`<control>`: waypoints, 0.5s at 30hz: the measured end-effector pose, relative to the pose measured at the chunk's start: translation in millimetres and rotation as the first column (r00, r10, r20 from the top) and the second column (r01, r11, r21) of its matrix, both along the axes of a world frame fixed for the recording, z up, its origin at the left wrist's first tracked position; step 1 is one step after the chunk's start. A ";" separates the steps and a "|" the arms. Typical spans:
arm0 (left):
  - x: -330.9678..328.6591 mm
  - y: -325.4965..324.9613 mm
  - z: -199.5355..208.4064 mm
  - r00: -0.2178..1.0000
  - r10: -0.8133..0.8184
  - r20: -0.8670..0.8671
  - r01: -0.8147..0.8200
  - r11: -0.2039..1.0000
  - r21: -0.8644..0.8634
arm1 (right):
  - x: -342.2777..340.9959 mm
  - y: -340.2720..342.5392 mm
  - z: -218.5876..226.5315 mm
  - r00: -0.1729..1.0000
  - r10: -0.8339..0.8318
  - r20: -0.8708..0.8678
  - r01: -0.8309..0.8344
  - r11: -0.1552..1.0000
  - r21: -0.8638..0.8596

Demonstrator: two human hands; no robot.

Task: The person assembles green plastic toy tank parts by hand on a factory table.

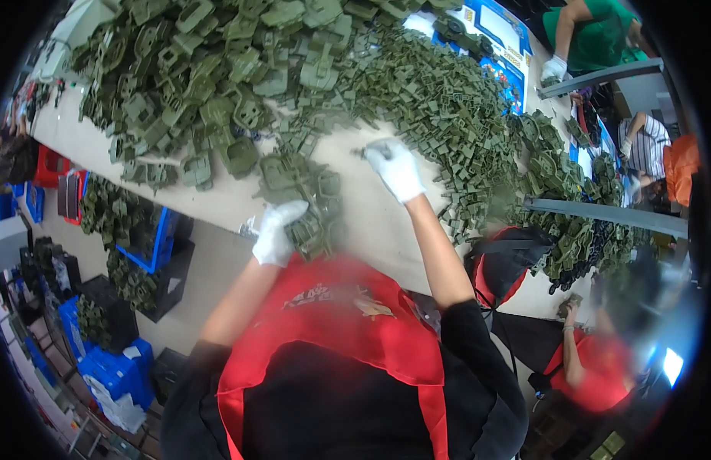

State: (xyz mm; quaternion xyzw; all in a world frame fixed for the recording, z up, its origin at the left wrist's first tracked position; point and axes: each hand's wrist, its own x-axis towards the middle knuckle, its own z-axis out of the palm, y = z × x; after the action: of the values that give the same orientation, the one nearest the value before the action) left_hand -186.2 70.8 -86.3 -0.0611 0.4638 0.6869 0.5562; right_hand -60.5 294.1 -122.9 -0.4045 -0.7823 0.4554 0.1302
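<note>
My left hand (274, 232), in a white glove, grips an olive-green molded plastic part (308, 230) close to the table's near edge, its thumb lying over the part. Just beyond it and touching it are more green molded parts (286, 175). Over the bare middle of the table, my right hand (396, 169), also gloved in white, is closed in a pinch. A small dark green piece (359, 153) shows at its fingertips, blurred, so its exact shape cannot be made out.
Large green molded parts (179, 84) are heaped at the far left of the table (386, 230). Small green pieces (447, 107) spread over the far right. Blue crates (152, 241) stand on the floor at left. Grey metal bars (608, 215) and co-workers (597, 368) are at right.
</note>
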 end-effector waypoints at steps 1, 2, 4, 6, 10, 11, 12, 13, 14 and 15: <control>-1.2 -2.7 -16.4 1.000 -0.001 -0.022 0.002 0.999 0.052 | 12.8 -15.4 22.3 0.988 0.087 -0.126 -0.106 0.982 -0.156; -0.6 -8.4 -33.3 0.999 -0.004 -0.042 0.008 0.995 0.100 | 20.5 -39.4 60.5 0.989 0.128 -0.072 -0.143 0.954 -0.264; 14.1 -10.8 -26.5 0.999 0.039 0.009 -0.040 0.990 0.136 | 42.5 -85.6 97.3 0.986 0.165 -0.011 -0.156 0.905 -0.395; 25.4 -8.7 -7.3 0.995 0.080 0.067 -0.084 0.994 0.066 | 52.3 -114.2 104.7 0.968 0.217 0.124 -0.168 0.932 -0.322; 39.8 -16.0 -10.1 0.994 0.093 -0.051 -0.089 0.993 0.077 | 54.5 -141.8 84.9 0.987 0.013 0.161 0.017 0.983 -0.183; 39.6 -16.2 -1.2 0.993 0.060 -0.104 -0.052 0.996 0.075 | 53.9 -145.0 85.5 0.987 0.009 0.161 0.021 0.983 -0.181; 39.9 -16.5 6.1 0.987 0.028 -0.158 -0.017 0.997 0.072 | 53.3 -147.7 87.5 0.990 0.004 0.144 0.013 0.993 -0.118; 41.5 -17.2 10.8 0.987 0.027 -0.160 -0.015 0.997 0.077 | 52.4 -150.3 88.6 0.992 0.000 0.127 0.006 0.999 -0.053; 45.2 -18.6 15.5 0.980 0.012 -0.197 -0.009 1.000 0.018 | 53.3 -154.0 86.9 0.992 -0.001 0.126 0.008 0.999 -0.049; 47.3 -20.0 17.9 0.972 -0.003 -0.233 -0.007 0.999 -0.041 | 54.1 -157.8 83.0 0.993 0.031 0.110 -0.042 0.994 0.100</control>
State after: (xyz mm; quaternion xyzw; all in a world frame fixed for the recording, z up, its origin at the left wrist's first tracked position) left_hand -138.9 50.8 -68.4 0.0081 0.5399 0.6801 0.4959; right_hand -6.5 136.2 -39.9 -0.4070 -0.8177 0.3947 0.0997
